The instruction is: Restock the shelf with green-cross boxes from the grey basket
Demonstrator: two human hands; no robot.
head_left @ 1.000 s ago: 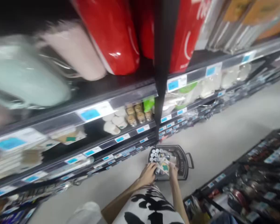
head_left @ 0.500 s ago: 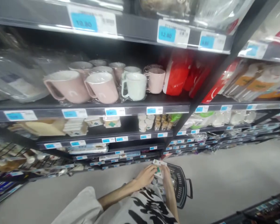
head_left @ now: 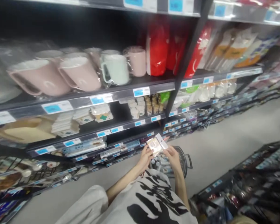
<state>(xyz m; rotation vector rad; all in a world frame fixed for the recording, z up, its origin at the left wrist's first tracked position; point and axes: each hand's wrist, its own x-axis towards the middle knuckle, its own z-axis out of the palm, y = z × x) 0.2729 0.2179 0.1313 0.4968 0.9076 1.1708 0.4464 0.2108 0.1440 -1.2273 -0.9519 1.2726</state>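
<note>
Both of my hands hold one small flat packet point(head_left: 156, 144), clear plastic with a white header and a tan inside, raised in front of me above a dark shopping basket point(head_left: 184, 159). My left hand point(head_left: 146, 156) grips its lower left edge. My right hand point(head_left: 173, 156) grips its lower right edge. The basket sits on the floor and holds several small white-capped jars point(head_left: 159, 162), partly hidden behind my hands.
Dark shop shelves point(head_left: 154, 85) with blue price tags run along the left. Pink and pale green mugs point(head_left: 79, 73) and red packages point(head_left: 157, 46) stand on one level, small packets below. A grey aisle floor point(head_left: 224, 143) runs right, with another low shelf point(head_left: 247, 183) at right.
My hands lifted the packet up out of the basket and turned it. My head rose, so the mug shelf came into view.
</note>
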